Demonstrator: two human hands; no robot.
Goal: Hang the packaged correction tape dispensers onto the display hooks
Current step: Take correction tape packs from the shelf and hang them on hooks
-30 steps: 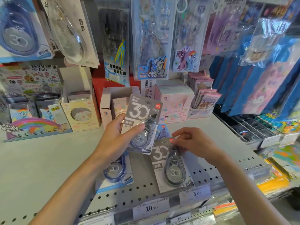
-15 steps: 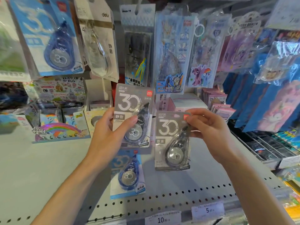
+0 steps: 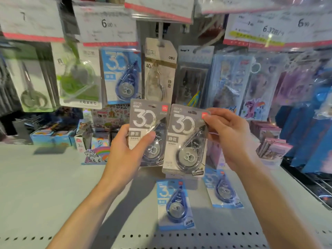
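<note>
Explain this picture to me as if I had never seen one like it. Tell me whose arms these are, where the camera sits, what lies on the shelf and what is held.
There is no machine here: the two bare arms belong to a person, and the one camera sits on that person's head, looking forward and down at a shop display.

The left hand has its grip on a grey correction tape pack, thumb across the front. The right hand pinches the top corner of a second grey pack. Both packs are held upright in the air, side by side, below the hooks.

On the grey shelf lie two blue packs: one in the middle, one to its right.

Above, a matching blue pack already hangs, next to a pale pack on a hook, under price tags.
</note>
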